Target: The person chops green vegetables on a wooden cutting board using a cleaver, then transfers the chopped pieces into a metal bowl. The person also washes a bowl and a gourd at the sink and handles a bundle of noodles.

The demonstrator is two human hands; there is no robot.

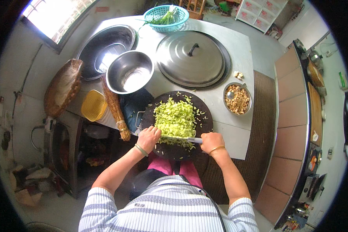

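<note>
A heap of finely chopped pale-green vegetable [175, 117] covers the middle of a round dark chopping board [206, 124], with loose bits scattered around it. Across the near side of the heap lies the blade of a kitchen knife [195, 140], its edge down among the pieces. My right hand [213, 142] is closed around the pale handle. At the other end of the blade, my left hand [149, 138] grips the tip, fingers curled over it. A wire handle [138, 119] sticks out at the board's left side.
Behind the board stand a steel bowl [130, 72], a large basin [87, 55] and a wide metal lid [191, 63]. A bowl [250, 102] of brown nut-like pieces and garlic [238, 75] sit right. Left are a straw brush [113, 110] and yellow basket [94, 105]. A teal colander [156, 27] holds scallions.
</note>
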